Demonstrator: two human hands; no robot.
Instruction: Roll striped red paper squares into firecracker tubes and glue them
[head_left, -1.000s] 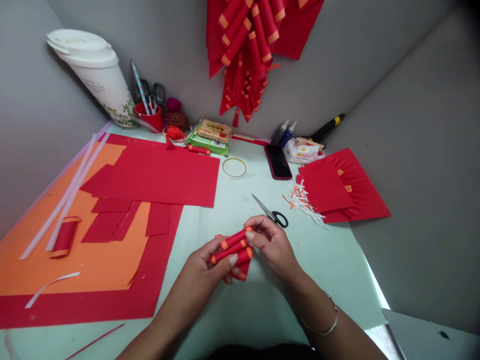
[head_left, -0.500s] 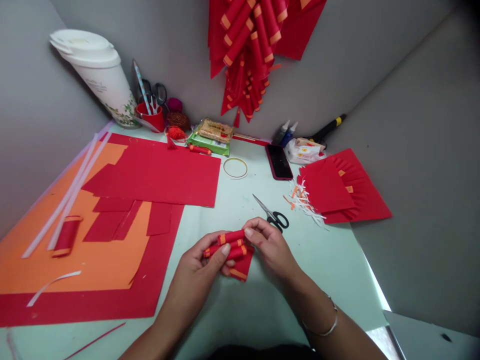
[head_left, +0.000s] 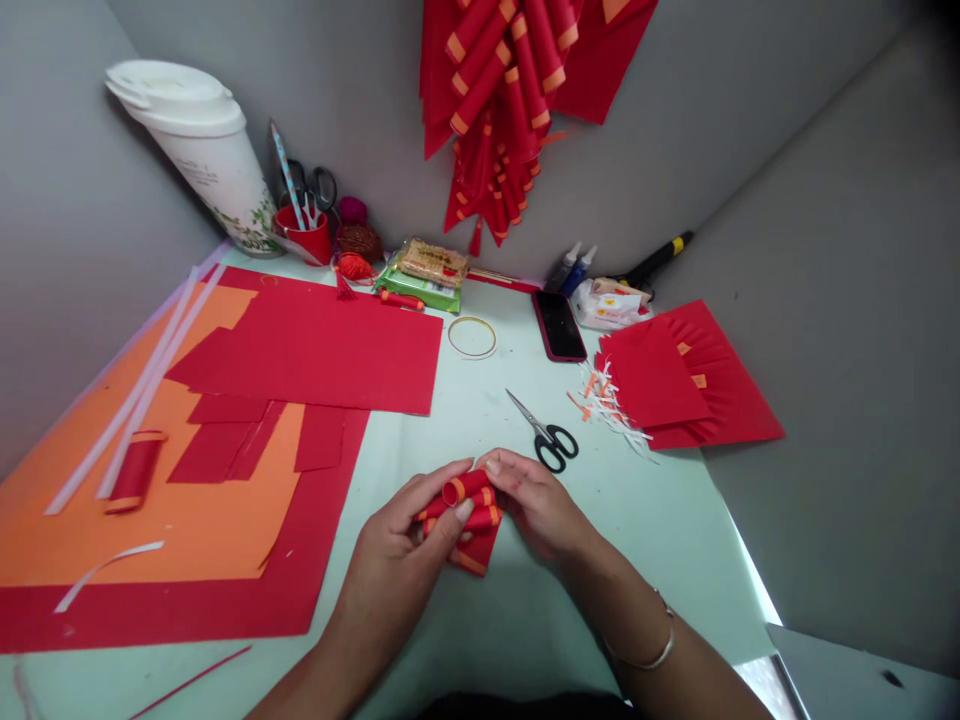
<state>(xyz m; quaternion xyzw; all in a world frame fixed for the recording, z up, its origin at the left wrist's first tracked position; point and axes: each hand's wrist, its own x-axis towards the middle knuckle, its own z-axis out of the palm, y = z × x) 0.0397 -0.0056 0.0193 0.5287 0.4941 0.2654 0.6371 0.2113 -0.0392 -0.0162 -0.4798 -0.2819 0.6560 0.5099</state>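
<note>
Several small red paper rolls with orange ends (head_left: pixel 480 517) are bunched together near the middle, gripped by my left hand (head_left: pixel 411 535), its thumb pressed on the lower rolls. The top roll (head_left: pixel 465 487) has its open left end turned toward the camera. My right hand (head_left: pixel 536 500) pinches that roll at its right end. Below the rolls hangs a flat red piece with an orange stripe (head_left: pixel 476 560). Black-handled scissors (head_left: pixel 551 440) lie just beyond my right hand, blades partly apart.
Red sheets (head_left: pixel 337 350) and orange paper (head_left: pixel 45 540) cover the left side. Behind are a tilted white cup (head_left: pixel 214 165), a red pen holder (head_left: pixel 307 240) and a phone (head_left: pixel 559 325). Folded red paper (head_left: pixel 660 380) lies right; a red roll decoration (head_left: pixel 502 90) hangs above.
The top roll has shifted down and turned so its left opening shows. The bunch has moved slightly down and right, and my left fingertips now reach closer to the right hand.
</note>
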